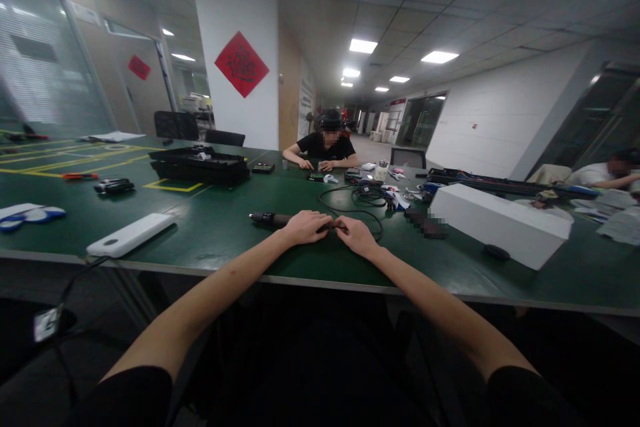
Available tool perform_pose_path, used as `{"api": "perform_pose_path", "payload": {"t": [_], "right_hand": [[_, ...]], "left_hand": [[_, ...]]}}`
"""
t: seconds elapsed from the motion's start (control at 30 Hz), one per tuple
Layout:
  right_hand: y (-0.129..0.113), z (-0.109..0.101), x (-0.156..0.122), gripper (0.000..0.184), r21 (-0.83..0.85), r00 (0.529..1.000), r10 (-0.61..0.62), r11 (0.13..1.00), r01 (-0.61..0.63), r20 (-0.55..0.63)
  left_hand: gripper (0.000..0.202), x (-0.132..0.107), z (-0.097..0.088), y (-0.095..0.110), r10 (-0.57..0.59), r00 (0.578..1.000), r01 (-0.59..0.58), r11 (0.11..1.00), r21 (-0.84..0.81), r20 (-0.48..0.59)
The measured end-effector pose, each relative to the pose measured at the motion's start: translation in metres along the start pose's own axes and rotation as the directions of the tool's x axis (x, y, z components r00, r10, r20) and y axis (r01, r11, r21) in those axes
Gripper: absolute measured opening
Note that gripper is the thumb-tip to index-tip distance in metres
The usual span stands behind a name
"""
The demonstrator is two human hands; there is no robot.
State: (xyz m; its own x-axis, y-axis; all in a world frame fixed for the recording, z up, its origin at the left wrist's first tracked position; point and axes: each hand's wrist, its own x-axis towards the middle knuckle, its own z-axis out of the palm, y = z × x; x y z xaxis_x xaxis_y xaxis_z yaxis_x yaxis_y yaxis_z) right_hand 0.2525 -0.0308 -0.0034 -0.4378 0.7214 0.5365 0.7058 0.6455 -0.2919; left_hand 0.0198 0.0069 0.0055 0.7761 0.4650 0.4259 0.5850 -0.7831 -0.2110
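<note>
A dark, pen-shaped electric screwdriver [270,218] lies along the green table [225,247], its tip pointing left. My left hand [307,227] is closed around its rear half, the fingers covering much of the body. Right beside it, my right hand [356,237] pinches a thin dark cord or plug at the tool's back end. Whether this end is seated in the tool is hidden by my fingers. A black cable [370,192] lies coiled just beyond my hands, with a loop running round toward my right hand.
A long white device [133,235] lies at left near the table edge, with a black tray [200,167] behind it. To the right stands a white box [500,220]. Across the table a person [330,143] handles small parts. Loose clutter surrounds the cable.
</note>
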Motion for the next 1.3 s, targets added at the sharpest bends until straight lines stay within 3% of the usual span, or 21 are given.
{"api": "perform_pose_path", "payload": {"t": [0.13,0.27,0.43,0.97,1.3], "right_hand": [[0.0008,0.0008,0.0,0.009,-0.004,1.0,0.002,1.0,-0.002,0.002],[0.0013,0.0008,-0.0001,0.01,-0.003,1.0,0.001,1.0,-0.001,-0.003],[0.0003,-0.0005,-0.0002,0.01,0.006,1.0,-0.006,1.0,0.006,0.006],[-0.0006,0.0001,-0.0003,0.011,-0.001,1.0,0.015,1.0,-0.015,0.002],[0.0,0.0008,-0.0004,0.011,-0.004,1.0,0.0,1.0,0.0,0.0]], "left_hand": [[0.027,0.0009,0.0002,0.0003,-0.06,0.998,0.06,0.998,-0.006,0.013],[0.023,0.0011,-0.0014,0.0013,-0.007,1.0,0.007,1.0,0.011,0.002],[0.024,0.0021,-0.0013,0.0025,-0.047,0.999,0.047,0.999,0.019,0.01],[0.026,0.002,0.0016,0.0002,-0.029,0.999,0.028,0.999,0.026,0.016],[0.03,0.0041,0.0074,-0.0005,-0.029,0.999,0.025,0.993,0.119,0.026]]}}
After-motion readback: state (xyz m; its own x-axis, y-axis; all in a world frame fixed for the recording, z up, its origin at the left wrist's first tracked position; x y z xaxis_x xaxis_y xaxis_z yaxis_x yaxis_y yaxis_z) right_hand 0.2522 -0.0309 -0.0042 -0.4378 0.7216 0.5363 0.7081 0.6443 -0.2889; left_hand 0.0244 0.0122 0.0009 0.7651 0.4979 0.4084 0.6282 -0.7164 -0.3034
